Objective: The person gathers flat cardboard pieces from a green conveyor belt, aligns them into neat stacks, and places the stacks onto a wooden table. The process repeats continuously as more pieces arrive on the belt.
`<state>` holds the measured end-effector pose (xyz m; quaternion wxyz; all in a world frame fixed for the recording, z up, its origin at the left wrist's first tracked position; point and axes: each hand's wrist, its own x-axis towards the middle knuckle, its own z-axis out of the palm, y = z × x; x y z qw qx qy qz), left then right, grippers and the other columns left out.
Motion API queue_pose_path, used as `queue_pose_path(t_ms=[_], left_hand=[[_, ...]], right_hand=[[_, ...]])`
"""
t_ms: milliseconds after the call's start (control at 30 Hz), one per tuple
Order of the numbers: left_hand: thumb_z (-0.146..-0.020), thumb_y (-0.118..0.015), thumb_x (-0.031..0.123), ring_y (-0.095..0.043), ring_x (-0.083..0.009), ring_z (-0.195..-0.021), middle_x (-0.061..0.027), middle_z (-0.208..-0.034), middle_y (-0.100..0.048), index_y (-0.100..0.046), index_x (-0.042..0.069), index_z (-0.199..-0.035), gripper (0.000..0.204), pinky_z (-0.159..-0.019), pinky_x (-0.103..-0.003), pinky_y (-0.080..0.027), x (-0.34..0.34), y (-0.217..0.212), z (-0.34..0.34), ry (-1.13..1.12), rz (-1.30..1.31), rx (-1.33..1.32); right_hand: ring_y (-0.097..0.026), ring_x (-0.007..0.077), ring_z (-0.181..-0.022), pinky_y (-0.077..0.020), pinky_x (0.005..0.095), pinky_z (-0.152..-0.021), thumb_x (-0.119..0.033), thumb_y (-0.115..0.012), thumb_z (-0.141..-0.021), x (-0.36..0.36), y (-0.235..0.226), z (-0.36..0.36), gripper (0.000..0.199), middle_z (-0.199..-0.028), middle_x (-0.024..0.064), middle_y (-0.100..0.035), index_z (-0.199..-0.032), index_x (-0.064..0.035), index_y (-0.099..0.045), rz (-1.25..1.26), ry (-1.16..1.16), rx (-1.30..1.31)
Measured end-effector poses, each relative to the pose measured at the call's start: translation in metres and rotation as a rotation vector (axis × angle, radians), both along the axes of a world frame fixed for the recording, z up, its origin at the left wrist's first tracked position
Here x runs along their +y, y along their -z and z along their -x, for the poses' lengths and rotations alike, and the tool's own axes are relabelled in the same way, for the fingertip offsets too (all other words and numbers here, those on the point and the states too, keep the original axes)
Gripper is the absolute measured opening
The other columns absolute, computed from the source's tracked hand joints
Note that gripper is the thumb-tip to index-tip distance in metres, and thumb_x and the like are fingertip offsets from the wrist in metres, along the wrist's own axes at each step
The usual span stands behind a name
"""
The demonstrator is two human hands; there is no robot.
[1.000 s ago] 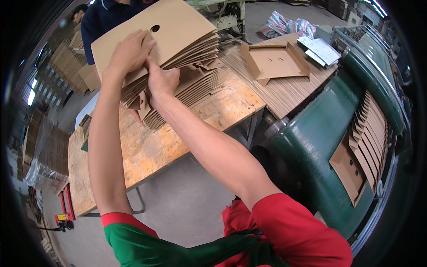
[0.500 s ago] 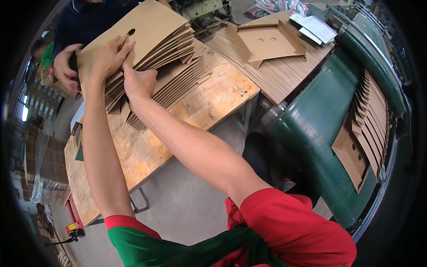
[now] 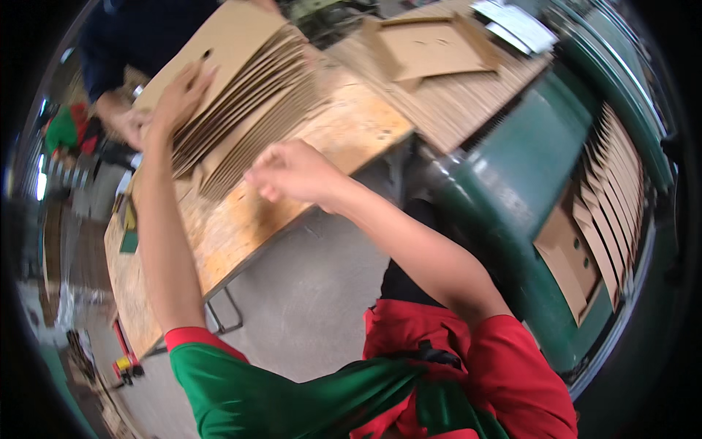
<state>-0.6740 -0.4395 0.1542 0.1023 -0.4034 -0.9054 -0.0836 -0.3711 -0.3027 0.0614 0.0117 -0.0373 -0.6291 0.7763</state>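
My left hand (image 3: 179, 99) lies with fingers outstretched on the top sheet of a stack of folded brown cardboard box blanks (image 3: 241, 40), near a small dark hole. The stack fans out in layers on a worn wooden table (image 3: 358, 132). My right hand (image 3: 296, 174) is off the stack, above the table's near edge. Its fingers are loosely curled and somewhat apart, smeared by motion, with nothing seen in them. Across the table, a co-worker's hand (image 3: 131, 124) is at the left side of the stack.
An opened cardboard tray (image 3: 431, 47) rests on a ribbed brown surface, with white papers (image 3: 515, 25) behind it. To the right, a green conveyor belt (image 3: 512, 175) carries overlapping cardboard blanks (image 3: 610, 212). Another person (image 3: 66, 132) is at the far left.
My right hand has let go of the stack's near side and moved right, toward me. My left hand stays on top. The co-worker's hand has shifted slightly, and the view has moved a little.
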Motion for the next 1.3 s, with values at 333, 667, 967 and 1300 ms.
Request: queue_pose_path(t_ms=[333,667,967,1300], left_hand=[[-0.109,-0.045,0.048,-0.045,-0.0335,-0.148,-0.0228,-0.156,-0.05,-0.049,-0.002,-0.152,0.067,-0.122,-0.04,-0.034,-0.004,-0.008,0.085,-0.007,0.155,-0.086],[-0.105,-0.063,0.021,-0.062,-0.0383,-0.129,-0.0231,-0.14,-0.064,-0.06,-0.005,-0.139,0.043,-0.11,-0.041,-0.045,0.115,0.041,-0.182,0.352,-0.509,0.378],[-0.085,-0.081,0.02,-0.039,-0.0434,-0.15,-0.0222,-0.159,-0.045,-0.044,0.003,-0.155,0.081,-0.123,-0.052,-0.034,0.23,0.114,-0.575,1.412,-0.286,-0.37],[-0.092,-0.061,0.018,-0.049,-0.0342,-0.14,-0.0197,-0.145,-0.055,-0.064,0.002,-0.133,0.044,-0.118,-0.048,-0.037,0.342,0.171,-0.667,1.251,-0.425,0.291]], right_hand=[[-0.056,0.037,-0.131,-0.0461,0.0474,-0.109,-0.026,-0.089,-0.077,0.14,0.024,-0.453,0.066,-0.136,0.0174,-0.062,-0.133,-0.0065,-0.061,-1.375,1.1,-0.123],[-0.031,0.0394,-0.154,-0.0218,0.0592,-0.127,-0.038,-0.092,-0.059,0.11,0.08,-0.587,0.117,-0.167,0.0157,-0.032,-0.161,-0.0183,-0.039,-1.863,0.964,-0.677],[-0.062,0.0336,-0.115,-0.0484,0.0464,-0.101,-0.018,-0.06,-0.09,0.138,0.066,-0.559,0.047,-0.126,0.0196,-0.063,-0.132,0.0041,-0.061,-2.106,1.024,-0.872],[-0.056,0.0382,-0.125,-0.0433,0.0469,-0.111,-0.016,-0.07,-0.083,0.19,0.054,-0.558,0.062,-0.132,0.0209,-0.057,-0.139,0.0045,-0.052,-2.04,0.917,-0.918]])
